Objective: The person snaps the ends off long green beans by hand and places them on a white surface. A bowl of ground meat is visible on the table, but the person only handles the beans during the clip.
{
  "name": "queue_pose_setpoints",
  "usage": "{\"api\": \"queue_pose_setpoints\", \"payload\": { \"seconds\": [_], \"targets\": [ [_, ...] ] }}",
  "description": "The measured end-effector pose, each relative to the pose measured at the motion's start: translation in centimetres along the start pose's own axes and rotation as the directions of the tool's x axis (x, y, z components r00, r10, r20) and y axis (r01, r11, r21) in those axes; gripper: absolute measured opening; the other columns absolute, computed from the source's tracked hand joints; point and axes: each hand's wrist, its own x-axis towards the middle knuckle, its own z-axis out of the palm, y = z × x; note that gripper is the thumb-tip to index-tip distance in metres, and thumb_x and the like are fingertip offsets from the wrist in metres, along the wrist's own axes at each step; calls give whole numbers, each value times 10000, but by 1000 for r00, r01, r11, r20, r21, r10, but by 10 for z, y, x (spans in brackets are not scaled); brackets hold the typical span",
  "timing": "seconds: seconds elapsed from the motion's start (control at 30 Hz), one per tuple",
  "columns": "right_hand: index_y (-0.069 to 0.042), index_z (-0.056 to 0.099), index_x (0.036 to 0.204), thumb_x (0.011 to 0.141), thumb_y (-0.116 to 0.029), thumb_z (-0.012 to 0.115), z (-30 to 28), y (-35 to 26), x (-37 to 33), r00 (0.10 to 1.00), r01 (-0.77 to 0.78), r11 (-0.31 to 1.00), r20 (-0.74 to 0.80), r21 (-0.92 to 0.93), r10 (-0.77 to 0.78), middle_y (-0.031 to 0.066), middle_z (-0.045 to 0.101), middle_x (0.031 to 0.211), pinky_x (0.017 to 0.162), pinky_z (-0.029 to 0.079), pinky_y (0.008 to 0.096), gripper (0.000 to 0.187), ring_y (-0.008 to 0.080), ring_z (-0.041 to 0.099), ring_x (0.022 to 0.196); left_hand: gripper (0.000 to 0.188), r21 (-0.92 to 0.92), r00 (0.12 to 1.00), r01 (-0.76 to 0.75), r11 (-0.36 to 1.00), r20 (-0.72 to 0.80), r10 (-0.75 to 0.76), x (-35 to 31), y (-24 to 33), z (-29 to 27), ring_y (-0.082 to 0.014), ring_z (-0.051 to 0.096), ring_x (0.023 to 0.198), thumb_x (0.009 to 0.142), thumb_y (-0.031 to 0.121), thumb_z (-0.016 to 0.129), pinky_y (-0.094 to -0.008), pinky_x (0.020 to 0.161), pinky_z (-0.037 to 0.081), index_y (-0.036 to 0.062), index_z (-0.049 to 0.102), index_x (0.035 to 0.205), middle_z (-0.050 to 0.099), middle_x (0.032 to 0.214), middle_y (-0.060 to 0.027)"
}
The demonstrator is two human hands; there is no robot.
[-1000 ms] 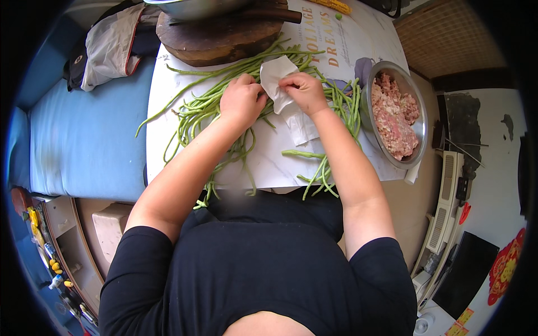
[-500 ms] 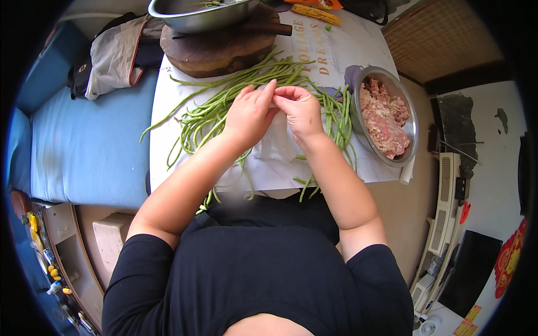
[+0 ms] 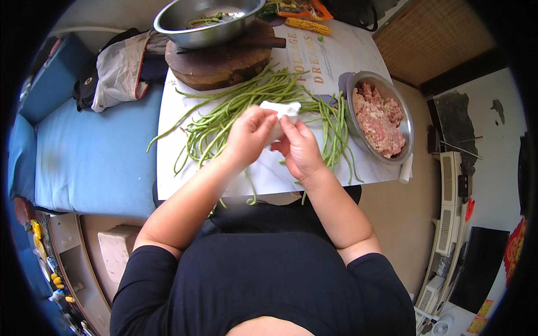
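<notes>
Tabletop (image 3: 358, 50)'s got a heap of beans (image 3: 224, 115) spread across it, board (image 3: 224, 71) behind, meat bowl (image 3: 395, 159) off right. Left hand (image 3: 250, 134) and right hand (image 3: 302, 148) are over there too, each grip pinching the tissue (image 3: 282, 107) between them.

Noted smooth, glossy metal on meat bowl (image 3: 358, 131) and basin (image 3: 210, 38). Found worn, rough-looking wood in the chopping block (image 3: 224, 68). Recorded matt, crumpled paper in the tissue (image 3: 284, 108), matt cloth on the blue sofa (image 3: 95, 159) and black shirt (image 3: 269, 274), smooth, marbled finish across the tabletop (image 3: 358, 50).
</notes>
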Motion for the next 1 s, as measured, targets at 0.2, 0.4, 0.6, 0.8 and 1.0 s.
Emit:
{"api": "queue_pose_setpoints", "payload": {
  "seconds": [0.2, 0.4, 0.6, 0.8, 1.0],
  "targets": [
    [-76, 530, 1063, 858, -245, 548, -4, -7, -3, 986, -69, 982, 161, 175, 40, 28, 586, 944, 672, 436, 248, 266, 104, 553, 826, 778, -557, 964, 248, 793, 227, -141, 3, 9, -17, -122, 534, 881, 673, 106, 740, -241, 791, 427, 55, 305, 1316, 540, 965, -53],
    [-57, 510, 999, 831, -158, 584, -11, -4, 2, 933, -283, 899, 311, 335, 178, 45, 589, 901, 736, 487, 277, 210, 130, 582, 800, 394, -298, 922, 81, 951, 385, 42, 1, 18, -37, -108, 555, 816, 653, -5, 727, -220, 681, 468, -25, 577, 1017, 538, 939, -46],
    [-80, 479, 909, 815, -131, 604, -17, -1, -1, 978, -207, 950, 31, 233, 206, 38, 576, 841, 625, 485, 250, 165, 114, 571, 712, 142, 402, 889, -422, 813, 359, 284, 9, 35, -30, -234, 551, 648, 710, 61, 658, -306, 557, 439, 27, 555, 802, 544, 710, -92],
    [-15, 489, 934, 832, -96, 564, -28, 5, -15, 996, 45, 996, 85, -75, -39, 35, 559, 723, 448, 395, 189, 151, 65, 503, 530, 288, 514, 914, -223, 828, 406, -6, 20, 51, -16, -309, 557, 723, 729, -4, 574, -344, 641, 458, 32, 549, 1014, 562, 791, -145],
    [-26, 506, 934, 823, -101, 576, -44, 7, -16, 995, 101, 964, 37, -246, -94, 20, 570, 731, 499, 407, 194, 151, 68, 525, 576, 154, 661, 836, -544, 517, 478, 269, 36, 41, -18, -290, 548, 743, 706, -1, 589, -350, 635, 457, 38, 612, 853, 554, 780, -124]
  ]
}}
